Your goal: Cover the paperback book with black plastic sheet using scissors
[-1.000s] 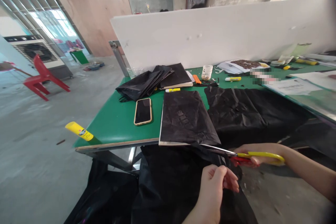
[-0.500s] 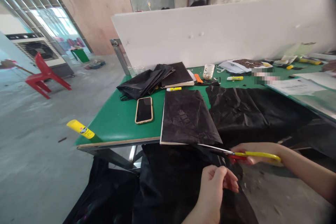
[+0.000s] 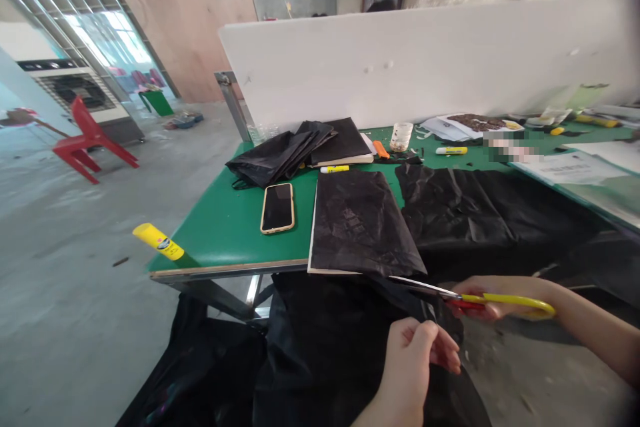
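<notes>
My right hand [image 3: 493, 293] grips yellow-handled scissors [image 3: 450, 295]; their blades point left into black plastic sheet [image 3: 330, 347] hanging below the table's front edge. My left hand [image 3: 413, 367] pinches that hanging sheet just under the blades, fingers closed on it. Above the cut lies a board wrapped in black sheet [image 3: 363, 223] at the edge of the green table [image 3: 225, 233]. More black sheet [image 3: 475, 207] spreads to its right.
A phone [image 3: 278, 207] lies left of the wrapped board. A yellow glue stick [image 3: 158, 241] pokes over the table's left corner. Folded black bags [image 3: 280, 153], a notebook, a cup [image 3: 401, 136], papers and a white partition stand behind. A red chair [image 3: 87, 140] is far left.
The scissors and my right hand have shifted slightly right and down; the view has drifted a little. My left hand keeps its pinch on the sheet.
</notes>
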The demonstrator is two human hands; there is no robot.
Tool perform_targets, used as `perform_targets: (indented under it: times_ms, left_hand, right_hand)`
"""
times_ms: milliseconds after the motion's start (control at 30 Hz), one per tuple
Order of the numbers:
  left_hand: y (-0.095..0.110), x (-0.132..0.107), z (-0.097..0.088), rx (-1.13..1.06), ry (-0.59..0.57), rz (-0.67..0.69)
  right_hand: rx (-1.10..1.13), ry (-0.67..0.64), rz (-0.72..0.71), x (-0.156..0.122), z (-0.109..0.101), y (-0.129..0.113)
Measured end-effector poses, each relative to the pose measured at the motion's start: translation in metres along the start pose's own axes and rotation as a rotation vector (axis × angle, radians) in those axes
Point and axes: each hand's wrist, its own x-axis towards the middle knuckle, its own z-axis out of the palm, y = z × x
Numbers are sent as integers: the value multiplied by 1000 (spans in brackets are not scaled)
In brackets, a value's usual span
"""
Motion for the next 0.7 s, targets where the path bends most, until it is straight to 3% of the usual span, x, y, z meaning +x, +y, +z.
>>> perform_targets:
  times_ms: [333,700]
  left_hand:
    - [6,-4,5,16,80,-40]
    - [1,0,2,13,48,-48]
  right_hand:
    - [-24,-49,-48,38,-8,11]
    - [-159,-16,-14,45,-11,-14]
